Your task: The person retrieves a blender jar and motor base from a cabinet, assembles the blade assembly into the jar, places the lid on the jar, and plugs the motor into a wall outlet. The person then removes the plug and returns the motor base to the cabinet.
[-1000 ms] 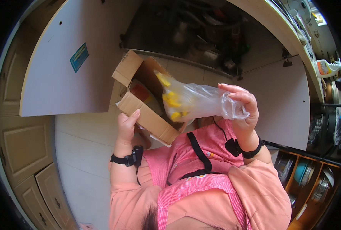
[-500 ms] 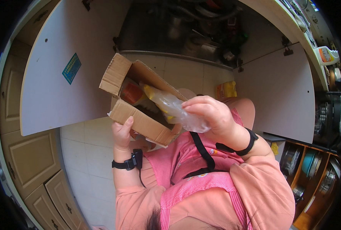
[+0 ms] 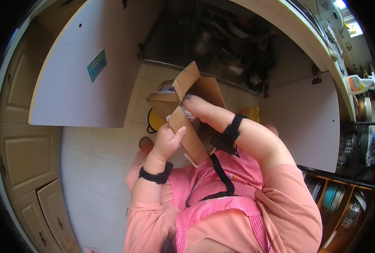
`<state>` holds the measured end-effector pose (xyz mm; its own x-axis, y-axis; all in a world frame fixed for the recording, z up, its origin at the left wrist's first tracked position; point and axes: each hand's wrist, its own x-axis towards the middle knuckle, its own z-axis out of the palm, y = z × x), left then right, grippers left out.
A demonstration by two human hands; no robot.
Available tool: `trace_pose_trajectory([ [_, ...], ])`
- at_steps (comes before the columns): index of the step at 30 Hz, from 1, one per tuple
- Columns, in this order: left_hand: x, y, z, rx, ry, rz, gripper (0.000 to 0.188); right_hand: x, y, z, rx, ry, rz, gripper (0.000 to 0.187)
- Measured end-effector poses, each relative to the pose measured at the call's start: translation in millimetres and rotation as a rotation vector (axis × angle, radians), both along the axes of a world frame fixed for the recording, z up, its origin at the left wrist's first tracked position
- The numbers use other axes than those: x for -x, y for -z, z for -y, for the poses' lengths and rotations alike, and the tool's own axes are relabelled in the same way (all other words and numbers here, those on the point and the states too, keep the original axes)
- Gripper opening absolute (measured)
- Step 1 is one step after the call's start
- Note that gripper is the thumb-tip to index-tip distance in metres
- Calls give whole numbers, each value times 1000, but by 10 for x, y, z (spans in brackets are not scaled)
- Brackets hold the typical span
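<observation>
An open cardboard box [image 3: 191,141] is tilted in front of me, its flaps standing up. My left hand [image 3: 166,142] is closed on the near flap, thumb on the outer side. My right hand [image 3: 192,103] reaches down inside the box, and its fingers are out of sight behind the cardboard. A bit of clear plastic bag [image 3: 188,114] shows just below that wrist; the rest of the bag and the box's contents are hidden.
Two cabinet doors [image 3: 84,80] [image 3: 301,122] stand open on either side of a dark cupboard with cluttered items. A yellow round thing with a black handle [image 3: 155,121] lies on the tiled floor behind the box. A yellow package [image 3: 251,113] is by the right door.
My right hand has gone from above the box, holding the plastic bag, down into it. The box has shifted right and tipped, and my left hand moved right with it.
</observation>
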<state>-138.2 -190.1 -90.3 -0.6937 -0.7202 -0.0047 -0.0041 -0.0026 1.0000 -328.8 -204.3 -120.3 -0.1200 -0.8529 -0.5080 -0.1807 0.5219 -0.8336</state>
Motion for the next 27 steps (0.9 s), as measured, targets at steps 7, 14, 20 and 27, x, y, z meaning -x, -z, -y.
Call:
trace_pose_trajectory([
  [7, 80, -47, -108, 89, 146, 82, 21, 283, 247, -3, -62, -1001, -797, 36],
  [14, 89, -71, -176, 235, 235, 132, 23, 92, 89, -407, -6, -1303, -1048, 26],
  [20, 88, -37, -205, 77, 237, 74, 23, 85, 24, -337, -222, -1192, -969, 27],
  [27, 172, 126, -230, 89, 126, 139, 26, 202, 308, -520, -416, -183, -178, 20],
])
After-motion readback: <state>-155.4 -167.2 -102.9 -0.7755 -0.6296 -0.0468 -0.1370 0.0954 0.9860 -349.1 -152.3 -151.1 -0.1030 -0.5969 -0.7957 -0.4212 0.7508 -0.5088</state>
